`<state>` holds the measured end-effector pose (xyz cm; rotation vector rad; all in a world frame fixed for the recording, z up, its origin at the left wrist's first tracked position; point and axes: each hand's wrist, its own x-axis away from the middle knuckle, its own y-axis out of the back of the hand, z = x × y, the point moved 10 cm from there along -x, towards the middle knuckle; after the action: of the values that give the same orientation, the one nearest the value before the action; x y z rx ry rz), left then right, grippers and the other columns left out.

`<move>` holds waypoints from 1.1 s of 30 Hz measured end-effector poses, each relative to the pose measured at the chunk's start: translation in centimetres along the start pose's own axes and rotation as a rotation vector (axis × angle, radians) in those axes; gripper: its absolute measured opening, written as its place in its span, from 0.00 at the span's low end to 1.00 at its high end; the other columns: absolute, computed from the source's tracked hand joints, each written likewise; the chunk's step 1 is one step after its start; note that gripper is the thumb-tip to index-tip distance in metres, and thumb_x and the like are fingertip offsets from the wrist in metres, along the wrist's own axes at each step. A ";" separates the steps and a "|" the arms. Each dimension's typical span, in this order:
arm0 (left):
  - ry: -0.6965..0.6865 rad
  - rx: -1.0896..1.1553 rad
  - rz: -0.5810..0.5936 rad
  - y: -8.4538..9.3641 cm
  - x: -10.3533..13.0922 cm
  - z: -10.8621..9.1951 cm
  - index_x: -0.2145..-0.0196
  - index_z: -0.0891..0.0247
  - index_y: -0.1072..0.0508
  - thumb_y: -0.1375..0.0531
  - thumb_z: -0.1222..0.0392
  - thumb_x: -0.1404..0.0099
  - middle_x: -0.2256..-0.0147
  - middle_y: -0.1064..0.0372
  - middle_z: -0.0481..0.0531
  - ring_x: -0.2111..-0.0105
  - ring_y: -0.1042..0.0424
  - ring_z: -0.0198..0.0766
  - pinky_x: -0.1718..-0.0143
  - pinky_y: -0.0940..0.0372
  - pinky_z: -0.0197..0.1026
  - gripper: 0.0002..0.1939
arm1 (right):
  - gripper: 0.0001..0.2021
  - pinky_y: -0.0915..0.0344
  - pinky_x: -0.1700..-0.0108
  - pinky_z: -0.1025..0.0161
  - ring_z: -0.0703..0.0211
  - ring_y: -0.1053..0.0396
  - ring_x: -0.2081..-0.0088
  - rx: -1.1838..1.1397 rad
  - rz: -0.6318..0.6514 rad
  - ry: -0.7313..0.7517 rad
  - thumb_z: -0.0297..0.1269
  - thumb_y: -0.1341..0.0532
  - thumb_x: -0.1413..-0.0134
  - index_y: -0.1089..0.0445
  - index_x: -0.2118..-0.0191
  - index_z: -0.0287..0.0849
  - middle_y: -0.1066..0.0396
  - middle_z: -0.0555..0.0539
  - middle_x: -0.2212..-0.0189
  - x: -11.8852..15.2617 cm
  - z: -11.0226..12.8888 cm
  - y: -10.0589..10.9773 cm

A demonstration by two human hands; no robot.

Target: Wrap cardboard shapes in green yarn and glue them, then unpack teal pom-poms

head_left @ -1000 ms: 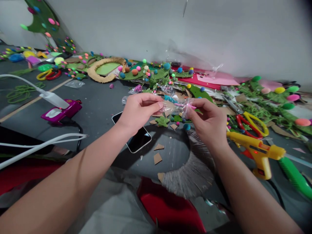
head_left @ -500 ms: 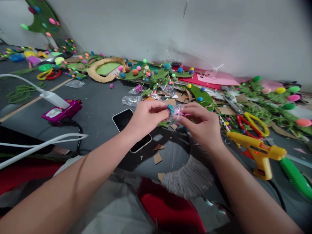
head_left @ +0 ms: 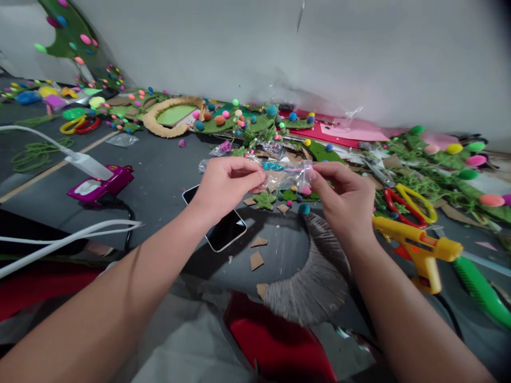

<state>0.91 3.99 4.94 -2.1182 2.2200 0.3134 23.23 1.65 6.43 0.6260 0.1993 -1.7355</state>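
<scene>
Between my two hands a small clear plastic bag (head_left: 285, 176) is stretched out above the table, with something blue and pink inside it. My left hand (head_left: 229, 186) pinches the bag's left end, and my right hand (head_left: 341, 194) pinches its right end. A phone (head_left: 225, 234) lies partly under my left wrist. Below the hands is a curved form wrapped in grey yarn (head_left: 311, 282), partly covered by my right forearm. A teal pompom (head_left: 304, 208) sits at its upper tip.
To the right are a yellow glue gun (head_left: 423, 247), red-and-yellow scissors (head_left: 411, 205) and a green-handled tool (head_left: 483, 287). A purple power adapter (head_left: 99, 186) with cables stands at left. A tan ring (head_left: 171, 117) and felt pieces with pompoms lie along the wall; cardboard scraps (head_left: 256, 260) lie in front.
My hands have moved apart, and the bunched plastic bag is now drawn out lengthwise between them. More of the grey yarn form and a green piece below shows.
</scene>
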 end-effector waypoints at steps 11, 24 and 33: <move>0.060 0.051 -0.013 0.9 -0.2 0.5 0.70 0.65 0.18 0.29 0.64 0.44 0.72 0.22 0.50 0.73 0.25 0.32 0.67 0.27 0.37 0.04 | 0.09 0.28 0.65 0.62 0.61 0.27 0.67 -0.283 0.060 -0.174 0.42 0.29 0.45 0.24 0.61 0.46 0.25 0.50 0.68 -0.1 -2.1 -0.4; 0.018 -0.011 0.041 0.6 -0.3 -0.1 0.69 0.63 0.18 0.30 0.62 0.42 0.70 0.22 0.50 0.71 0.25 0.34 0.65 0.27 0.39 0.04 | 0.08 0.25 0.63 0.58 0.59 0.27 0.68 -0.272 0.104 -0.151 0.46 0.33 0.39 0.27 0.62 0.49 0.27 0.50 0.68 0.0 -2.4 -0.9; 0.022 -0.019 0.029 1.0 -0.4 0.0 0.69 0.62 0.18 0.30 0.62 0.42 0.71 0.23 0.50 0.71 0.26 0.34 0.65 0.28 0.38 0.03 | 0.16 0.24 0.64 0.56 0.56 0.23 0.67 -0.222 0.120 -0.148 0.46 0.36 0.37 0.26 0.46 0.52 0.23 0.48 0.65 -0.1 -2.2 -1.0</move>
<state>-0.01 4.37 5.11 -2.1103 2.2711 0.3153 22.97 3.00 4.44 0.3389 0.2420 -1.6088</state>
